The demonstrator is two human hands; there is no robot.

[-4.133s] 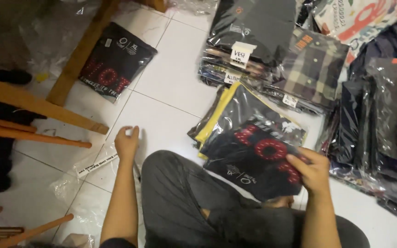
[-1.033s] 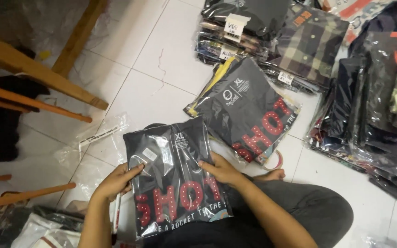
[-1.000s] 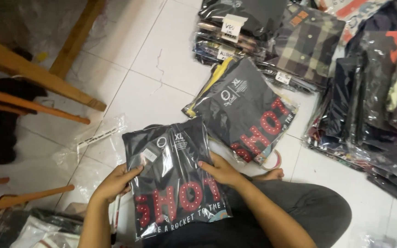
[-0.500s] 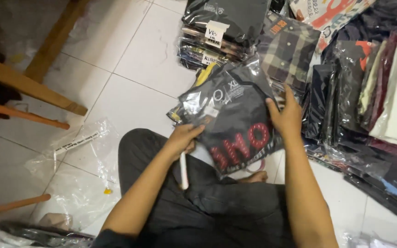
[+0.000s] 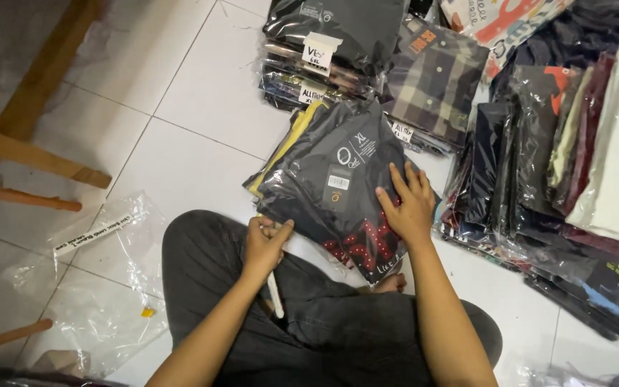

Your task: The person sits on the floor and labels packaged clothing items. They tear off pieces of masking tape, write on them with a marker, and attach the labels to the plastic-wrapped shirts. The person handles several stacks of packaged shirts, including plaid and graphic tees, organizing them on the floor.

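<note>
Under your right hand lies a dark bagged shirt with red print and a small white label. Behind it, stacked dark packages carry white rectangular tags. An empty clear bag lies on the floor to your left.

Left hand curled, fingers pinched — right hand flat, fingers spread.

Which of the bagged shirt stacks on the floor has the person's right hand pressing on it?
The small stack nearest the knees, topped by a black bagged shirt with red lettering and a yellow one showing underneath; the right hand lies flat on it.
</note>
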